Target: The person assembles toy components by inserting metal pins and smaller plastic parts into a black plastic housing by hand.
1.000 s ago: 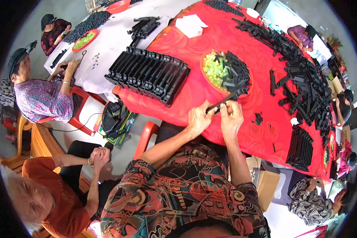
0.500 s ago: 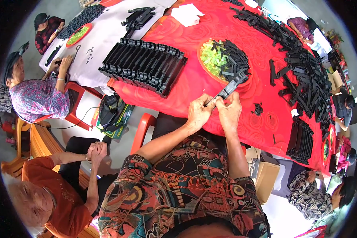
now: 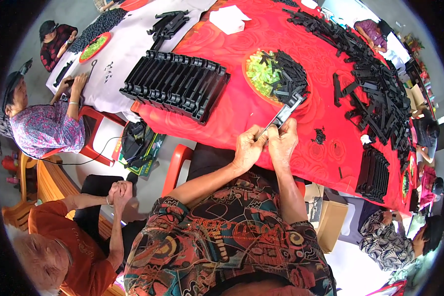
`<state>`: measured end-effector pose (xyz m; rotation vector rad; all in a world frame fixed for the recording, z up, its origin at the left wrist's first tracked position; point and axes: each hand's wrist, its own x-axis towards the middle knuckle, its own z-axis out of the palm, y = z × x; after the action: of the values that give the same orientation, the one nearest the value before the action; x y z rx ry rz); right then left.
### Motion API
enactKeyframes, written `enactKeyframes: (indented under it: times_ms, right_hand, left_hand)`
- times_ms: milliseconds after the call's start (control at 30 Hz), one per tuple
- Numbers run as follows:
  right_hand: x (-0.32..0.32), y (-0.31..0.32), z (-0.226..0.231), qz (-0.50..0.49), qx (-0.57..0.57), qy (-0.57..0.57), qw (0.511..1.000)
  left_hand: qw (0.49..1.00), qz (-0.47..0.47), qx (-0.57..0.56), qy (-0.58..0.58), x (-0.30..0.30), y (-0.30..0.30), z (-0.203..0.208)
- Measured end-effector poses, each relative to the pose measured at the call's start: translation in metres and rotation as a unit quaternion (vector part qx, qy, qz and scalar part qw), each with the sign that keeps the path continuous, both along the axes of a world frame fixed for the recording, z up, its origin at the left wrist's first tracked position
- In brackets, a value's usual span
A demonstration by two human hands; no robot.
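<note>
Both of my hands meet at the table's near edge around a long black plastic part (image 3: 287, 111) that slants up to the right, its far end over the rim of an orange plate. My left hand (image 3: 248, 150) pinches its lower end. My right hand (image 3: 282, 143) grips it from the other side with thumb and fingers; the fingertips partly hide the part. On the orange plate (image 3: 245, 74) just beyond lie yellow-green translucent pieces (image 3: 262, 74) on the left and small black strips (image 3: 290, 74) on the right.
Left of the plate stands a row of stacked black parts (image 3: 175, 84) on the red tablecloth (image 3: 325, 163). A large heap of black parts (image 3: 375, 98) and another stack (image 3: 372, 175) lie to the right. A person in orange (image 3: 71, 241) sits at my left; other people work around the tables.
The black part has turned a little in my fingers, showing more of its edge. My right hand has shifted slightly left and down. The view has moved slightly.
</note>
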<state>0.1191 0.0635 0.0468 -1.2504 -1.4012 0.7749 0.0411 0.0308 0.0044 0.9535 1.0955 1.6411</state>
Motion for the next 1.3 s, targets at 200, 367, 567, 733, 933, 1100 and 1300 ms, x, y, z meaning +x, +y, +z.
enactKeyframes:
  times_ms: [200,367,567,733,933,1100,1300]
  right_hand:
    - [0.001,0.001,-0.007,-0.024,0.039,-0.038,0.998]
    - [0.002,-0.002,0.004,0.022,0.030,0.020,0.999]
    - [0.015,0.008,-0.005,0.046,0.027,0.046,0.998]
    - [0.014,0.004,0.005,0.029,0.028,0.004,0.999]
    - [0.009,-0.001,0.000,-0.002,0.044,-0.054,0.998]
    - [0.001,-0.014,0.001,-0.100,0.166,-0.091,0.977]
    - [0.018,-0.014,0.012,0.021,0.211,-0.255,0.943]
  left_hand:
    - [0.999,-0.044,0.002,-0.028,-0.002,0.001,-0.001]
    - [0.994,-0.082,-0.022,-0.062,-0.005,0.002,-0.004]
    - [0.992,-0.118,-0.044,-0.018,-0.006,0.005,0.004]
    - [0.990,-0.128,-0.032,-0.049,-0.005,0.002,0.014]
    - [0.991,-0.031,-0.009,0.127,-0.008,0.002,0.008]
    - [0.984,0.031,-0.019,0.174,-0.012,0.005,0.001]
    - [0.977,0.012,-0.071,0.200,-0.015,-0.003,0.006]
